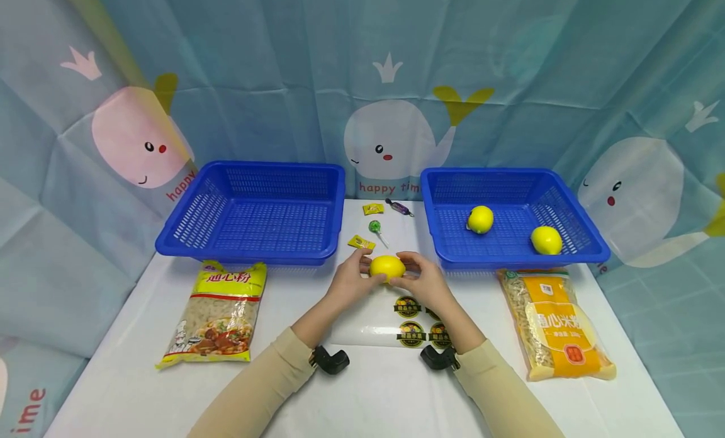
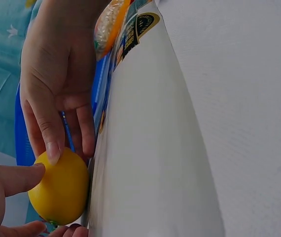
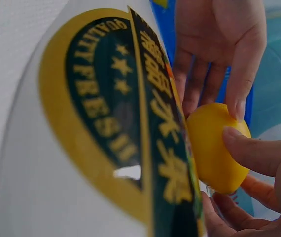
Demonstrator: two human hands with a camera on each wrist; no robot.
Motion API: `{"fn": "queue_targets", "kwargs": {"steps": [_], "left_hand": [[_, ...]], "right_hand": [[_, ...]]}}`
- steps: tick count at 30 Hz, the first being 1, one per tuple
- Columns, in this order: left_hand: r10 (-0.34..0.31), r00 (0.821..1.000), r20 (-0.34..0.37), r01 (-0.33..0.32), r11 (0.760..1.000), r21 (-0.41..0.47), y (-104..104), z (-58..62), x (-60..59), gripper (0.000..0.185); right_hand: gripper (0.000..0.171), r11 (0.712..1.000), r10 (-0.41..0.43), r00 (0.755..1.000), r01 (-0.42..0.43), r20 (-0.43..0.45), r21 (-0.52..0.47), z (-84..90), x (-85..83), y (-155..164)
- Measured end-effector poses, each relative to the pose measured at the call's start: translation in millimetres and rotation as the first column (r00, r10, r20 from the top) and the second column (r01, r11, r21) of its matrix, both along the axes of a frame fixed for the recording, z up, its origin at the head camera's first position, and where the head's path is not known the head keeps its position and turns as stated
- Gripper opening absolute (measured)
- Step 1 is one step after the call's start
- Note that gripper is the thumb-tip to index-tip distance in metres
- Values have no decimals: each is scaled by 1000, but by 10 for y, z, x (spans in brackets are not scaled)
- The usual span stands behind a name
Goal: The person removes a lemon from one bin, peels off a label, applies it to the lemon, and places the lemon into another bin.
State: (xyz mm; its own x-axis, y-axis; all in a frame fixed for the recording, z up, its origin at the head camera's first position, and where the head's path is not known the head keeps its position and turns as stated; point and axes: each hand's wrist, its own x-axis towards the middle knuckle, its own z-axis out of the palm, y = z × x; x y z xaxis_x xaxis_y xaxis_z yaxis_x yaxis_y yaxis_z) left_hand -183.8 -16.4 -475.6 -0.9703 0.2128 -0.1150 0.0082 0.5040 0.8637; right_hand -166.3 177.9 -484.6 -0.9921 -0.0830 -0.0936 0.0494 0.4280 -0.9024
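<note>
Both hands, left hand (image 1: 347, 282) and right hand (image 1: 426, 282), pinch the lemon (image 1: 387, 267) between fingertips at the clear bag's (image 1: 374, 321) mouth; bagging step, I judge; next needs the opening spread beneath the fingers.

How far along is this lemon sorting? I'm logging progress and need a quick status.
Two yellow lemons already lie in the right blue plastic basket. A third yellow lemon is in hand, held between the left hand and right hand above the white sticker sheet. The left blue plastic basket holds nothing; the noodle packets and sweets lie on the table.
</note>
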Motion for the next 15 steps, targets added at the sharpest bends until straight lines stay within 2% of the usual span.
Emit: {"fn": "queue_targets", "kwargs": {"steps": [10, 15], "left_hand": [[-10, 1000, 3, 10, 1000, -3, -51, 44, 44, 71], [15, 1000, 25, -14, 999, -38, -95, 80, 104, 70]], "right_hand": [[76, 997, 38, 998, -41, 42, 62, 72, 24, 4], [72, 983, 34, 998, -43, 50, 178, 100, 90, 105]]}}
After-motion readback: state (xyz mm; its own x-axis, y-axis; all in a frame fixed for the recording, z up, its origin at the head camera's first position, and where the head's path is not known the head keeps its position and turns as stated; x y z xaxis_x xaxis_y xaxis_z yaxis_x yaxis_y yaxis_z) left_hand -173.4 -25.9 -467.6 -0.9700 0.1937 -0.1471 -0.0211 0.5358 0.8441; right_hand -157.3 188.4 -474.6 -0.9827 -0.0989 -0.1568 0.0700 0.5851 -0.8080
